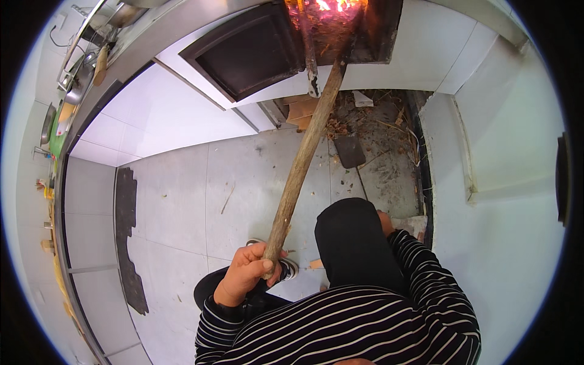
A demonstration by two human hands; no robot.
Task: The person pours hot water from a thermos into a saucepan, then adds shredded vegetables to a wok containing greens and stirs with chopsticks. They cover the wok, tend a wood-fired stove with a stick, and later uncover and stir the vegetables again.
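Note:
My left hand [248,271] grips the lower end of a long wooden stick [301,169]. The stick slants up and away, its far end inside the open firebox [335,27] of a stove, where flames glow. A second, partly burnt stick [310,59] juts from the firebox opening, whitish at its outer end. Mostly hidden behind my raised knee, my right hand [385,222] shows only in part, so its grip cannot be made out. A flat metal fire shovel [350,152] lies on the floor ahead, its thin handle running behind that knee.
The dark metal stove door [246,50] hangs open to the left. Beneath the firebox are cardboard [301,112] and plant debris [376,116]. A white wall [492,237] bounds the right. Pans and a knife-like wooden handle [101,66] rest along the left counter [112,68].

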